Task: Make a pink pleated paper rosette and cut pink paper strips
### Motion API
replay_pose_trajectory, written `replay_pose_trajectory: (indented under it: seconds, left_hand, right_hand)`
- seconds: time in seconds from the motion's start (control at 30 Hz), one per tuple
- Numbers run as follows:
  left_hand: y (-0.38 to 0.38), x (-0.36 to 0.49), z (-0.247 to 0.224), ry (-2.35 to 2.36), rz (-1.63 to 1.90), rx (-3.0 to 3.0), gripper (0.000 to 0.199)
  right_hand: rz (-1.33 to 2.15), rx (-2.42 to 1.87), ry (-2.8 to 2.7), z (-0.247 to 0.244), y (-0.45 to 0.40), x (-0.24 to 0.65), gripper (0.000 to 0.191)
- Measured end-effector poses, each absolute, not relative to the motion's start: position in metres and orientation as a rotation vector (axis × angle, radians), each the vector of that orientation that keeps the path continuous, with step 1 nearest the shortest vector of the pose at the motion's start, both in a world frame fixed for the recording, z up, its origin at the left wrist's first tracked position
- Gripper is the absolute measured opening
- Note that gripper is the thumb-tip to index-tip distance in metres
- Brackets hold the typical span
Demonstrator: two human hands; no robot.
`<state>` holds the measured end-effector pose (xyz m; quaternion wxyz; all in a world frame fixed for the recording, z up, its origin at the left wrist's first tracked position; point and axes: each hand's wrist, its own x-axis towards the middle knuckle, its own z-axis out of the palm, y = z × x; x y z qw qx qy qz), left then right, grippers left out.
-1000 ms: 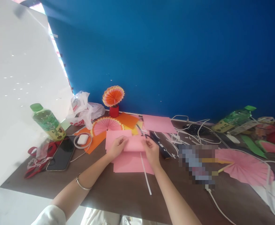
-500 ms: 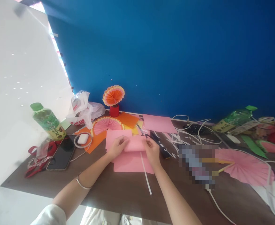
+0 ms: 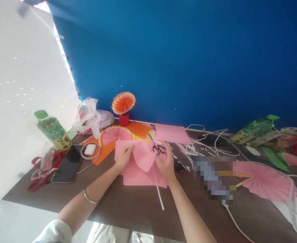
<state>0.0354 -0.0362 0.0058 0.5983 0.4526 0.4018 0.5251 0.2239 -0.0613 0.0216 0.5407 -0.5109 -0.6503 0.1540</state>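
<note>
My left hand [image 3: 124, 158] is closed on a sheet of pink paper [image 3: 144, 156], thumb and fingers pinching its left part. The sheet curves up between my hands, its right side hanging loose. My right hand [image 3: 165, 163] is open, thumb and fingers apart, close around the dark handles of a pair of scissors [image 3: 159, 149]. Whether it touches the handles I cannot tell. More pink paper [image 3: 143, 179] lies flat under my hands, with a narrow white strip [image 3: 159, 192] across its right part.
Behind my hands are a pink paper fan [image 3: 116, 134], orange paper [image 3: 140, 129] and an orange paper rosette [image 3: 124, 103] in a red base. A phone [image 3: 66, 165] and a green-capped bottle [image 3: 52, 130] stand left. White cables [image 3: 215, 148] and a pink fan [image 3: 265, 180] spread right.
My right hand has let go of the pink paper and opened near the scissors' handles. The paper, rolled over before, has sprung up into a loose curve. My left hand has barely moved.
</note>
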Motion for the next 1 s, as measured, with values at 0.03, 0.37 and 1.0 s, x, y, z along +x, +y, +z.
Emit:
replay_pose_trajectory:
  seconds: [0.03,0.37,1.0]
  left_hand:
    - [-0.036,0.034,0.006,0.955,1.260,1.052,0.040]
    - [-0.035,0.037,0.002,1.030,1.427,0.810,0.018]
    - [-0.012,0.008,-0.001,1.177,1.157,1.550,0.014]
  right_hand:
    - [0.236,-1.204,-1.681,0.026,-0.064,0.225,0.056]
    - [-0.077,-1.256,-2.340,0.028,-0.077,0.199,0.044]
    - [0.446,-1.190,-1.631,0.017,-0.054,0.234,0.014]
